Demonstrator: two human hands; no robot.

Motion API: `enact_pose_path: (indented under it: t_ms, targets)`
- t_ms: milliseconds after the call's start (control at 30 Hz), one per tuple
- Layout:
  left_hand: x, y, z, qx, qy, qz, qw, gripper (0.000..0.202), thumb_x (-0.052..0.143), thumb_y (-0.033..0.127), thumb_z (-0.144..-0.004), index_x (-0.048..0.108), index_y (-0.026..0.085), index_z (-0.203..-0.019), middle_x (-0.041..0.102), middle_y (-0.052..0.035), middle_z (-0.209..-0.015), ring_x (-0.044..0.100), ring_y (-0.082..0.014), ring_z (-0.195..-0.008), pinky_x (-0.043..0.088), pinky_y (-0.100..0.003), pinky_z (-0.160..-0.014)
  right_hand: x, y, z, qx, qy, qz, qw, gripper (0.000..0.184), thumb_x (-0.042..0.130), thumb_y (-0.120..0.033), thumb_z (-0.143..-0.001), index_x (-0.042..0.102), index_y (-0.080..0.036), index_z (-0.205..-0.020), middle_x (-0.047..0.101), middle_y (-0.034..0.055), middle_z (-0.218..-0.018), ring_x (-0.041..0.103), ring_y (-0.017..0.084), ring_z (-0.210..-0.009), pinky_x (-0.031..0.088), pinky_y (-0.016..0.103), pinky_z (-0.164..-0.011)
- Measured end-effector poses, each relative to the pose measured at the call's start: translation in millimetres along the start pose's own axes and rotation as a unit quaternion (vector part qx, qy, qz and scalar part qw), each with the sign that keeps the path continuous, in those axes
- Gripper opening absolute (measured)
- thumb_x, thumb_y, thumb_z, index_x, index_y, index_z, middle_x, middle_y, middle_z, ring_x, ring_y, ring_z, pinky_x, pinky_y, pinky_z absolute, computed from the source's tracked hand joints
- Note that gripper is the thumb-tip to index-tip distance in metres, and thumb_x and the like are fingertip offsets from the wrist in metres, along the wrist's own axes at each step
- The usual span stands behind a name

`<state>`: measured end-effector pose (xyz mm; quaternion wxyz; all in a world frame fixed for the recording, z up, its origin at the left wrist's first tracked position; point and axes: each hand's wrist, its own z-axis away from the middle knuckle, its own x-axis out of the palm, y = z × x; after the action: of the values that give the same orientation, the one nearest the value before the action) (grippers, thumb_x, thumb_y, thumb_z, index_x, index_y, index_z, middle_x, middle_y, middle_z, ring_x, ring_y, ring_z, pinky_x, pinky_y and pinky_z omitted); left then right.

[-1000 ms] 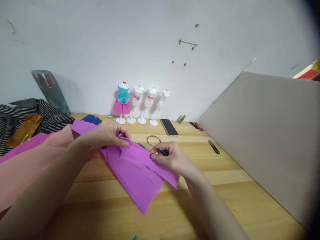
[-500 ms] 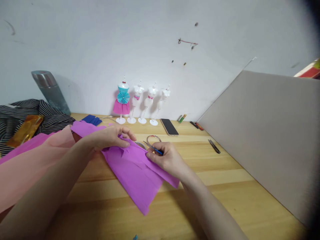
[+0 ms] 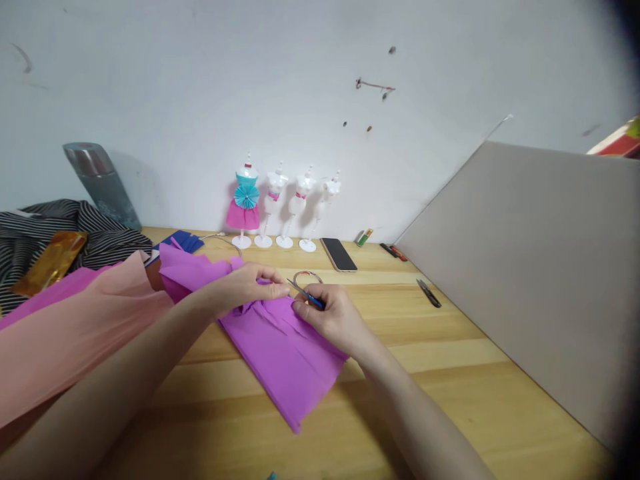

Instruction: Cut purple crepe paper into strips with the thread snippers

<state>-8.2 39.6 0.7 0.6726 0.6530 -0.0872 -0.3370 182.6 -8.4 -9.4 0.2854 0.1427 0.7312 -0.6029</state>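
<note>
A sheet of purple crepe paper [image 3: 290,360] hangs creased between my two hands above the wooden table. My left hand [image 3: 255,283] pinches its upper edge, thumb and fingers closed on it, close to the scissor tips. In my right hand [image 3: 333,313] is a pair of small scissors [image 3: 313,300] with blue handles, the blades pointing up and left. The thumb of that hand also presses against the paper's edge. More of the purple paper trails off to the left, behind my left wrist. A ring-shaped roll [image 3: 309,275] lies behind the scissors.
Several small white mannequins [image 3: 304,207] line the wall, one wearing a blue and pink dress [image 3: 243,207]. A phone [image 3: 339,255] and a dark cutter [image 3: 429,293] lie right. Peach paper [image 3: 85,320], striped cloth [image 3: 113,233] and a flask [image 3: 103,180] are left. A grey panel [image 3: 510,253] borders the right.
My left hand has moved right along the paper's edge, nearer the scissors, and the paper has bunched up and shifted right with it. My right hand has stayed nearly still.
</note>
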Motion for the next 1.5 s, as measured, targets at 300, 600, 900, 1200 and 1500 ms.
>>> enact_pose_path:
  t_ms: [300,600,900,1200,1500]
  targets:
    - [-12.9,-4,1,0.019,-0.049,-0.081,0.995,0.017,0.072,0.034,-0.065,0.068,0.017,-0.066,0.064,0.0018,-0.069,0.055,-0.0120,-0.069,0.041,-0.021,-0.064,-22,-2,5,-0.084,-0.010,-0.001,0.996,0.031,0.054,-0.043,-0.084,0.063,-0.016,-0.073,0.052,0.0003,-0.065,0.046,0.014,-0.062,0.034,0.027,-0.057]
    - [-33.0,2,10,0.054,-0.062,-0.066,0.994,0.016,0.073,0.032,-0.064,0.069,0.017,-0.066,0.064,0.0003,-0.068,0.055,-0.0120,-0.067,0.042,-0.022,-0.063,-55,0,12,-0.213,-0.024,0.141,0.966,0.028,0.051,-0.030,-0.091,0.067,-0.017,-0.110,0.070,0.0080,-0.090,0.059,0.016,-0.072,0.043,0.027,-0.064]
    - [-32.6,3,10,0.050,-0.057,-0.068,0.995,0.017,0.073,0.033,-0.064,0.068,0.017,-0.065,0.063,0.0009,-0.068,0.054,-0.0116,-0.066,0.041,-0.021,-0.062,-55,0,14,-0.263,-0.032,0.207,0.942,0.034,0.054,-0.022,-0.088,0.063,-0.020,-0.121,0.066,0.0023,-0.073,0.052,0.011,-0.057,0.039,0.024,-0.056]
    - [-34.3,5,11,0.039,-0.057,-0.073,0.995,0.017,0.073,0.033,-0.064,0.067,0.017,-0.065,0.062,0.0014,-0.067,0.052,-0.0111,-0.065,0.038,-0.021,-0.059,-57,1,14,-0.252,-0.046,0.215,0.942,0.032,0.053,-0.023,-0.089,0.063,-0.020,-0.119,0.068,0.0035,-0.078,0.055,0.012,-0.059,0.040,0.024,-0.056]
    - [-34.6,3,11,0.035,-0.055,-0.088,0.994,0.017,0.072,0.032,-0.065,0.067,0.016,-0.066,0.062,0.0007,-0.068,0.052,-0.0111,-0.066,0.038,-0.021,-0.060,-57,0,14,-0.258,-0.045,0.212,0.942,0.033,0.054,-0.022,-0.089,0.063,-0.020,-0.120,0.068,0.0030,-0.076,0.054,0.012,-0.058,0.040,0.024,-0.056]
